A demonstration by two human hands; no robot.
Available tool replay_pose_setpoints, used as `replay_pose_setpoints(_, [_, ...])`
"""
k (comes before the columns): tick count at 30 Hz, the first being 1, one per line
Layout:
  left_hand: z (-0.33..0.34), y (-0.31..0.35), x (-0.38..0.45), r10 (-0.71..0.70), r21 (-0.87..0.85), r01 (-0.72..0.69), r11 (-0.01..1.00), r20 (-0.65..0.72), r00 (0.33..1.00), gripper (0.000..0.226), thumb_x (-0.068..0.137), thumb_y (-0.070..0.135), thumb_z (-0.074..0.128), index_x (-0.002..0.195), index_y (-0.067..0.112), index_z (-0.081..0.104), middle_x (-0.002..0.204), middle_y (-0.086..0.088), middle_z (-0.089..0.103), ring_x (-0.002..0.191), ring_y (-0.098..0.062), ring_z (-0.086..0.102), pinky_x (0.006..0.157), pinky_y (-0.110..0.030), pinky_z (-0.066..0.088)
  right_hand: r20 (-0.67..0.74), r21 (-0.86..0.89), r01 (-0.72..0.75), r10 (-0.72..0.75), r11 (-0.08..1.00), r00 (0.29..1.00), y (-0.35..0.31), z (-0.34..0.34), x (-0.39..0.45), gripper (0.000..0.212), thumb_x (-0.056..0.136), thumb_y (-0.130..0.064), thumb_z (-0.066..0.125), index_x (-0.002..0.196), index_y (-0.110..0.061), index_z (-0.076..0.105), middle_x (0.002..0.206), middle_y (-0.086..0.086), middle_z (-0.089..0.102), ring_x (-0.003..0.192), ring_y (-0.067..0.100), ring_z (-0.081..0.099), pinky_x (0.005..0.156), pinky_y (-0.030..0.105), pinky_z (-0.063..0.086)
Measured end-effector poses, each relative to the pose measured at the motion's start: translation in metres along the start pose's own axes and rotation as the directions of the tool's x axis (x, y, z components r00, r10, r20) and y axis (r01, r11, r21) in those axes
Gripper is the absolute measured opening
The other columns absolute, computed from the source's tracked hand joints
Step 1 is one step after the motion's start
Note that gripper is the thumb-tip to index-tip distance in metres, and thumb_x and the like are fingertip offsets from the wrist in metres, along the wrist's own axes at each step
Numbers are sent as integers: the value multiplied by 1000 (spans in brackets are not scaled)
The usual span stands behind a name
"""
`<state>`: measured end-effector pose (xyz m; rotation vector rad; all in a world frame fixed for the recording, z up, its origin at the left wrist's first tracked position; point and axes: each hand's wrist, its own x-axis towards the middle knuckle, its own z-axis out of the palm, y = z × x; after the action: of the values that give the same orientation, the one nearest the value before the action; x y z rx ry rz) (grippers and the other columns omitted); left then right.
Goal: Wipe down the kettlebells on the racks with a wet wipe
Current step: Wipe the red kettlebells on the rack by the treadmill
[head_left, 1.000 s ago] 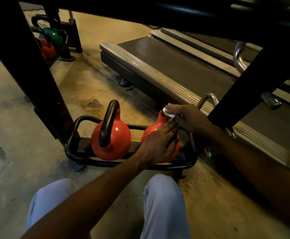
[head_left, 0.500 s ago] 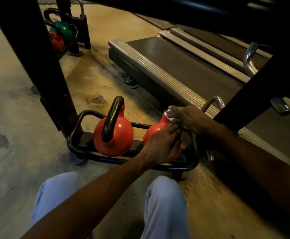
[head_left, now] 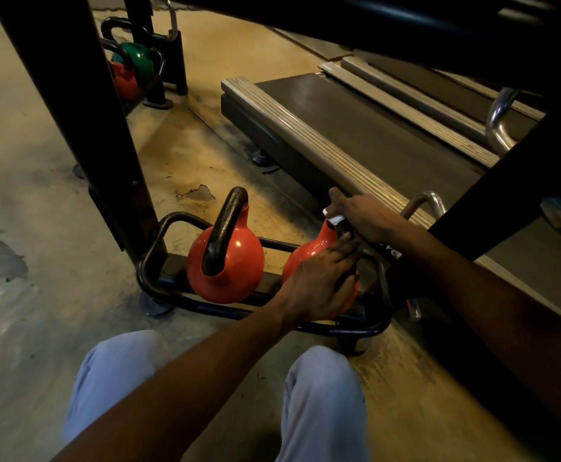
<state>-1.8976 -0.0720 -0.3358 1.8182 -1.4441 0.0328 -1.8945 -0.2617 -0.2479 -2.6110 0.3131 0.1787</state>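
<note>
Orange kettlebell (head_left: 309, 253) sits on the rack (head_left: 159, 278) under the flat, open left hand (head_left: 319, 281), while the right hand (head_left: 362, 216) pinches the wipe (head_left: 334, 219) on its handle; a hard rub could roll it off.

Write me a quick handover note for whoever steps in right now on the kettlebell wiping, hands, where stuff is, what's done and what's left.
Left hand: fingers laid flat on the body of the right orange kettlebell, steadying it.
Right hand: holds the white wet wipe against the top of that kettlebell's handle.
Both orange kettlebells sit in the low black rack; the left orange kettlebell stands untouched beside it, dark handle up.
A green kettlebell and another orange one sit in a farther rack.
Done: cannot tell which bells are already wiped.
Left: finish this handle and body, then check the neighbour and the far rack.
</note>
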Motion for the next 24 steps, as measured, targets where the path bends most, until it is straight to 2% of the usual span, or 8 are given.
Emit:
replay_pose_setpoints(2, [0, 1, -1, -11, 5, 11, 1000, -11, 1000, 52, 107, 25, 53, 157, 9, 45, 167, -9, 36, 160, -17, 18, 120, -9, 2, -33, 81, 0, 3, 997, 999, 5, -5, 0, 75, 109, -60, 16, 108, -23, 81, 103, -14, 72, 96, -6, 63, 86, 14, 37])
replay_pose_setpoints(4, [0, 1, -1, -19, -9, 19, 1000, -5, 1000, 49, 107, 25, 52, 154, 10, 49, 165, -8, 40, 159, -17, 22, 123, -15, 10, -15, 91, -14, 15, 996, 1000, 4, -3, 7, 78, 108, -63, 16, 106, -23, 82, 103, -13, 74, 94, -5, 65, 91, 19, 40])
replay_pose_setpoints(8, [0, -1, 0, 7, -25, -6, 1000, 30, 1000, 43, 106, 25, 53, 146, 10, 56, 155, -10, 53, 150, -20, 40, 118, -39, 42, 184, -352, 138, -76, 926, 980, -5, 0, 23, 92, 101, -76, 9, 97, -17, 79, 94, -1, 78, 83, 10, 70, 87, 35, 53])
replay_pose_setpoints(13, [0, 3, 0, -16, -13, 16, 1000, -18, 1000, 47, 105, 23, 54, 149, 9, 54, 157, -10, 51, 153, -20, 36, 121, -28, 33, 169, -331, 14, 45, 944, 984, -9, -7, 24, 105, 93, -85, 1, 94, -15, 79, 91, 4, 77, 89, 18, 70, 92, 41, 51])
replay_pose_setpoints(15, [-2, 6, -1, -4, -18, 4, 1000, -19, 1000, 47, 104, 22, 56, 149, 9, 54, 157, -11, 51, 152, -21, 36, 121, -24, 28, 86, -220, -157, 179, 963, 980, -10, -3, 25, 99, 97, -80, 5, 101, -13, 78, 100, 9, 75, 97, 24, 69, 93, 39, 46])
replay_pose_setpoints(17, [-3, 6, 0, -14, -20, 13, 1000, -23, 1000, 50, 105, 22, 57, 153, 10, 50, 161, -9, 46, 156, -20, 30, 124, -18, 19, -26, -19, -320, 320, 947, 947, -13, -1, 27, 108, 92, -88, 7, 123, -9, 73, 123, 16, 71, 114, 31, 65, 103, 42, 44])
replay_pose_setpoints(20, [-1, 5, -1, -18, 0, 18, 1000, -32, 999, 51, 106, 23, 57, 154, 8, 49, 164, -9, 41, 158, -20, 24, 120, -8, 4, -97, 275, -424, 464, 863, 881, -24, -2, 29, 103, 96, -84, 13, 134, -4, 65, 134, 17, 66, 121, 33, 61, 103, 42, 45])
replay_pose_setpoints(24, [1, 2, -1, -19, 3, 19, 1000, -2, 1000, 51, 108, 27, 53, 156, 11, 47, 167, -6, 37, 160, -18, 21, 124, -18, 15, 227, 683, -541, 561, 491, 796, -34, -12, 30, 100, 100, -78, 21, 161, 1, 22, 162, 20, 35, 143, 39, 44, 110, 51, 41])
